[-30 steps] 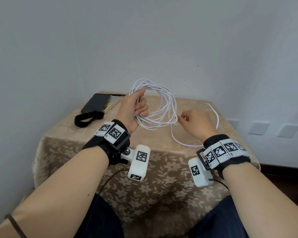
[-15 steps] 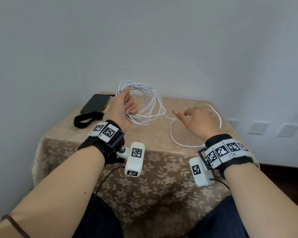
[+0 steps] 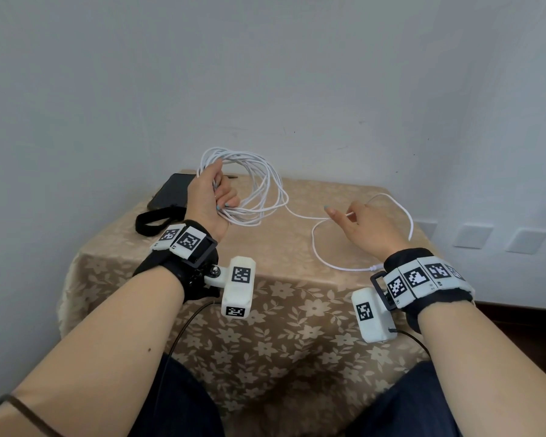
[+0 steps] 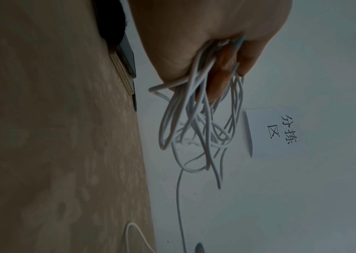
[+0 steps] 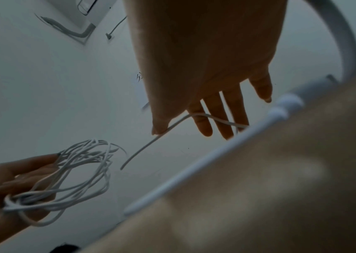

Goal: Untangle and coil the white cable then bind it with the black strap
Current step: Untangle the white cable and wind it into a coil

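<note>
Left hand [image 3: 209,197] has its grip closed round a bundle of loops of the white cable [image 3: 262,187], fingers curled through the coil, held up above the table [image 3: 297,257]. Right hand [image 3: 364,227] has a wide grip: fingers straight and spread, with one strand of the cable running across them and under the thumb; whether it is pinched cannot be told. From there the loose tail curves over the table top and its end passes out of sight behind the right wrist. Loops are thin, round and smooth, unevenly sized. Black strap [image 3: 153,220] lies as a flat loop at the table's far left, just beside a dark flat object [image 3: 171,192] partly hidden by the left hand. Table covering is beige cloth with a flower pattern.
</note>
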